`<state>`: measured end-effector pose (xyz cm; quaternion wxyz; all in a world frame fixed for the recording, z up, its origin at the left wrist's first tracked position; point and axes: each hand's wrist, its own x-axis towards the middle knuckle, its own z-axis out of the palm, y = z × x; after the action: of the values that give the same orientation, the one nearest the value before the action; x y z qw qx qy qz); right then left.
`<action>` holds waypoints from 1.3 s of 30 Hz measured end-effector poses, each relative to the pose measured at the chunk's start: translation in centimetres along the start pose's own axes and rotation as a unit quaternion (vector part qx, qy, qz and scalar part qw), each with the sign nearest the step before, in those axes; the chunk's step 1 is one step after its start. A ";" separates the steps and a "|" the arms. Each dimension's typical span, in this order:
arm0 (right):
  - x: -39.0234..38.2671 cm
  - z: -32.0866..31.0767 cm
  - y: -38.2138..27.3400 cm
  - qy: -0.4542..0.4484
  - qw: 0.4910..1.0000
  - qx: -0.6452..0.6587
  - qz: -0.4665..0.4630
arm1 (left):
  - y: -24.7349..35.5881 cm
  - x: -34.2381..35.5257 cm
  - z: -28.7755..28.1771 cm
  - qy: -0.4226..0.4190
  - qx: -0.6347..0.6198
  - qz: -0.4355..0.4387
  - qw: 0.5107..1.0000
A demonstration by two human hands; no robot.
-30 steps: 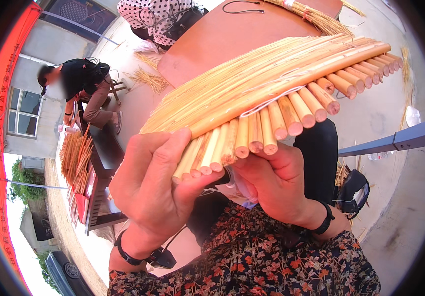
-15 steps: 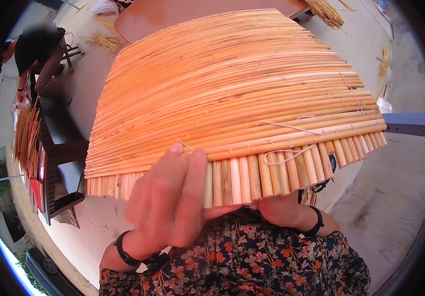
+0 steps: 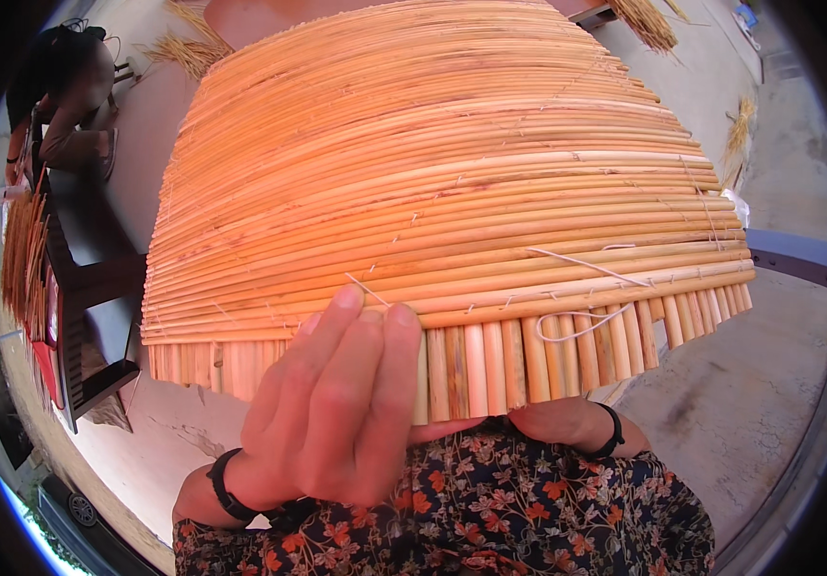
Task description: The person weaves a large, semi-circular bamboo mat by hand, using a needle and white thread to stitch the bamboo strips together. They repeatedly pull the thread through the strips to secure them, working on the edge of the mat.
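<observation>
The left hand (image 3: 332, 403) has its grip closed on the near edge of a stalk mat (image 3: 432, 173), fingers (image 3: 375, 350) on top, beside a short thread end (image 3: 367, 289). The right hand (image 3: 550, 422) is mostly hidden under that edge; its grip cannot be told. A loop of white thread (image 3: 563, 340) lies over the same edge, farther right. Beyond the mat's far edge shows a reddish-brown bench (image 3: 279, 17).
</observation>
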<state>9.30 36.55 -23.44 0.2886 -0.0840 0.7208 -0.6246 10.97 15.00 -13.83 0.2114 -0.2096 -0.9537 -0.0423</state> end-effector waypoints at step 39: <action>-0.4 -1.7 -1.0 -0.027 0.994 -0.059 -0.084 | 0.1 -0.3 2.2 0.029 -0.002 0.003 1.000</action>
<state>8.52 38.00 -22.32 0.2490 -0.1779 0.7387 -0.6005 10.44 15.35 -15.95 0.2390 -0.2116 -0.9464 -0.0493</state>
